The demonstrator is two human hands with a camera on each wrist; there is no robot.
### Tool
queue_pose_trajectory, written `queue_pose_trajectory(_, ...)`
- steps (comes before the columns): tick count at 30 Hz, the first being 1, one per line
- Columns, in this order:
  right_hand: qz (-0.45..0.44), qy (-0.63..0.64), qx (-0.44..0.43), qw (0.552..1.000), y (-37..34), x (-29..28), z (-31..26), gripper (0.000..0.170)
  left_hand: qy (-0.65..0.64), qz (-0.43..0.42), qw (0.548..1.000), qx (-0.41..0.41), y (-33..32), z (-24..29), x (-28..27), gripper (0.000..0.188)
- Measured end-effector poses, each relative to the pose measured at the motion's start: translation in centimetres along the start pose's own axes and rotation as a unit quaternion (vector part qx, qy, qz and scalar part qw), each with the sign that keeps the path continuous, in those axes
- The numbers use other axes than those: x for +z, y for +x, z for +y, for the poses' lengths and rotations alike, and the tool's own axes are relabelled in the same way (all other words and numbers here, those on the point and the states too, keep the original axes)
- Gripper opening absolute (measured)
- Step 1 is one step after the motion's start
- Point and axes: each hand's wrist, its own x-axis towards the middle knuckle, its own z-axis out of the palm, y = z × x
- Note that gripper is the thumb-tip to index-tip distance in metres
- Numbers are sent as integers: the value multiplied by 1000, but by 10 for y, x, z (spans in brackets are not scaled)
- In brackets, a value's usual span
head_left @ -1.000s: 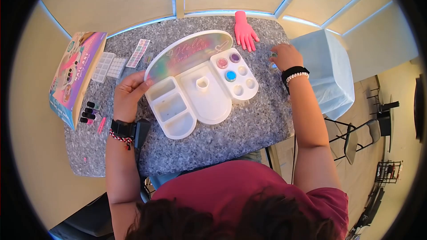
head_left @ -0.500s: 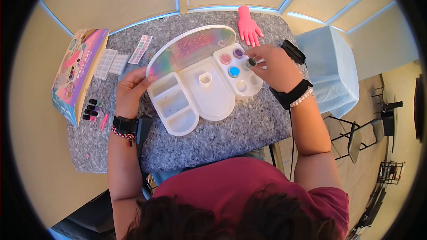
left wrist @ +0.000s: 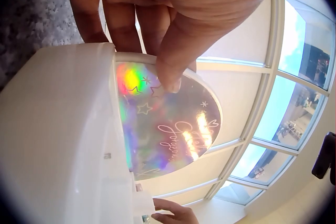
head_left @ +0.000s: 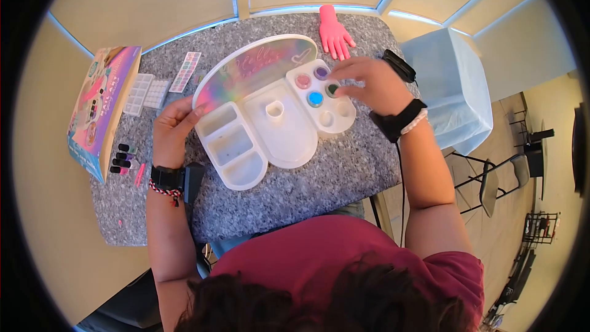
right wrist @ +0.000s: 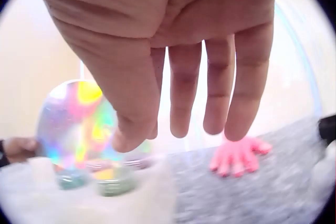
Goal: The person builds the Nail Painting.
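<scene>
A white nail art tray (head_left: 294, 154) stands on the table with an upright holographic panel (head_left: 255, 72) along its back. My left hand (head_left: 171, 134) pinches the panel's left edge, thumb on the shiny front and fingers behind, as the left wrist view shows. Over the tray's right section hovers my right hand (head_left: 382, 89), fingers loosely extended with nothing between them. Just below its fingertips, a dark green glitter pot (right wrist: 116, 184) sits in a round well. Beside that are a blue pot (head_left: 315, 99), a pink pot (head_left: 303, 80) and a purple pot (head_left: 321, 73).
Behind the tray lies a pink practice hand (head_left: 335, 34). On the left are a colourful box (head_left: 101, 107), white compartment cases (head_left: 138, 94), a sticker sheet (head_left: 185, 72), several small polish bottles (head_left: 123, 160) and a pink stick (head_left: 140, 174). A cloth-covered object (head_left: 445, 89) stands right.
My right hand brought the dark green pot from the table's right side to a well in the tray and let it go. My left hand keeps its hold on the panel.
</scene>
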Motion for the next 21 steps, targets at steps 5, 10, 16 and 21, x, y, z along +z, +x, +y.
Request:
queue_pose_trajectory(5, -49, -233, 216, 947, -11, -11, 65, 39, 38, 8, 999, -34, -3, 4, 0, 31)
queue_pose_trajectory(10, -45, -249, 216, 943, -20, 6, 63, 33, 7, 0, 1000, -17, 3, 0, -1, 31)
queue_pose_trajectory(16, 15, 60, 139, 988, -30, -11, -11, 22, -13, -2, 1000, -14, 2, -1, -2, 31)
queue_pose_trajectory(21, -3, 88, 27, 996, -38, 14, -61, 21, -11, -9, 1000, -14, 3, -1, -1, 31)
